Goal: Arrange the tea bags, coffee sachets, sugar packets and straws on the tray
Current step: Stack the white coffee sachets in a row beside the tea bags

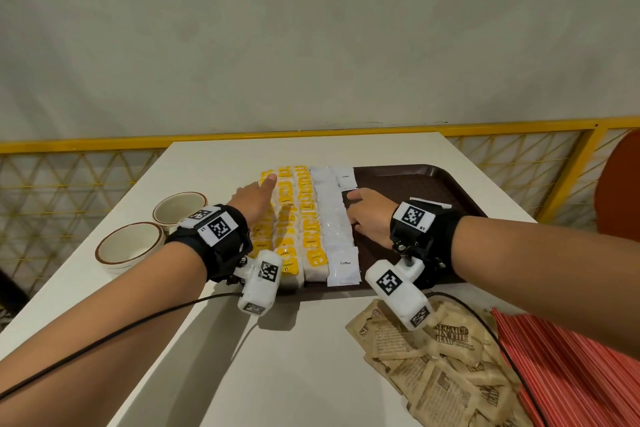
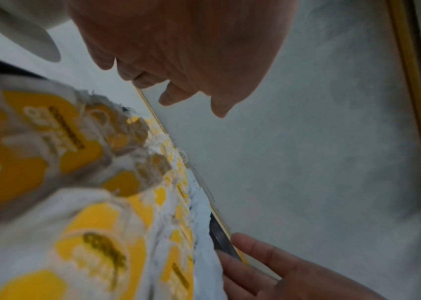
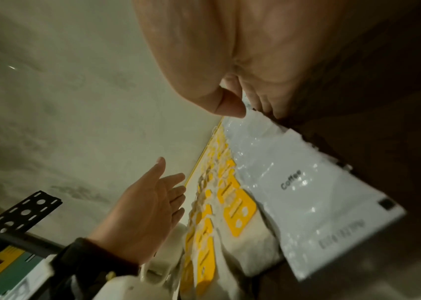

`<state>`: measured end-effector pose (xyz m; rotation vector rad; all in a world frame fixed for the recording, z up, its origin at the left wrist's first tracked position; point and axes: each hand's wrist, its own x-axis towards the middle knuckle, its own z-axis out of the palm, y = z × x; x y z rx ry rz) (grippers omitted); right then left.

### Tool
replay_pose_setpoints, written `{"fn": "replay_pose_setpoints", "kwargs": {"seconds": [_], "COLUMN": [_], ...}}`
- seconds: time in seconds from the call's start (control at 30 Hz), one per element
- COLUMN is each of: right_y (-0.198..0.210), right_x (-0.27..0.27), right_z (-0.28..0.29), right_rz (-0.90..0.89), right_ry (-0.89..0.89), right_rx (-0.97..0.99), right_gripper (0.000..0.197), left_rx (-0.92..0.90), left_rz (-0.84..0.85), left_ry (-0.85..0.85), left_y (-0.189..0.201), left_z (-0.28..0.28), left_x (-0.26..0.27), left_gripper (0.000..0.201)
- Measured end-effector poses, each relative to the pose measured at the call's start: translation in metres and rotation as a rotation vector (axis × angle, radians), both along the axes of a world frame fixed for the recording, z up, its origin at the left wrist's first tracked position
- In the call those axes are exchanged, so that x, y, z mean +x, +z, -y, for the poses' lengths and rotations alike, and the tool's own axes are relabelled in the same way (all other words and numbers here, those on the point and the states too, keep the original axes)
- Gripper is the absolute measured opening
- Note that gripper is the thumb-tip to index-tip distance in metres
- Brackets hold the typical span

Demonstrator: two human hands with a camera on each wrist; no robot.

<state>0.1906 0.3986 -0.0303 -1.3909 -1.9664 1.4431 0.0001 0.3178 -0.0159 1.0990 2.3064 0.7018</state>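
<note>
Sugar packets [image 1: 440, 367] and red straws [image 1: 568, 374] lie on desk [image 1: 214, 357], not yet placed | tea bags [image 1: 294, 218], coffee sachets [image 1: 334, 218] in rows on tray [image 1: 415, 184] | left hand [image 1: 254, 199], right hand [image 1: 370, 215] both spread, pressing rows, gripping nothing

- Left hand [image 1: 254, 199]: bare, with the forearm bare to the wrist; no sleeve shows.
- Left wrist band [image 1: 225, 239]: broad black strap carrying a white plate printed with black square code marks and the letters "L1".
- Left wrist camera [image 1: 261, 282]: white boxy housing with code marks on its faces, fixed under the band by a bolted bracket.
- Cable [image 1: 114, 333]: thin, black, running along the left forearm.
- Right hand [image 1: 372, 215]: bare.
- Right wrist band [image 1: 424, 229]: black, with a white code plate marked "R1".
- Right wrist camera [image 1: 398, 291]: white, code-marked, bolted on.
</note>
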Motion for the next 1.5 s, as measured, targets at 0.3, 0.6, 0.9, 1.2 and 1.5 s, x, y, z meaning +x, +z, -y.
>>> {"fn": "replay_pose_setpoints", "kwargs": {"seconds": [0.3,0.6,0.9,1.2,1.5], "right_y": [0.021,0.004,-0.001,-0.001,-0.004], "right_x": [-0.017,-0.038,-0.041,-0.041,-0.034], "right_z": [-0.069,-0.129,-0.134,-0.135,-0.14], "right_rz": [0.612,1.119,1.153,1.192,1.157], "right_ry": [0.237,0.546,0.666,0.723,0.707], "right_rx": [0.36,0.827,0.952,0.977,0.953], "right_gripper": [0.029,0.041,0.046,0.026,0.027], "left_rx": [-0.003,0.03,0.01,-0.001,-0.006], "left_rz": [0.128,0.2,0.182,0.148,0.127], "left_ry": [0.076,0.066,0.035,0.0,0.023], "left_y": [0.013,0.012,0.012,0.016,0.019], "left_z": [-0.009,-0.018,-0.02,-0.017,-0.013], "left_x": [0.003,-0.003,-0.002,-0.004,0.002], "left_gripper": [0.063,0.066,0.049,0.059,0.061]}}
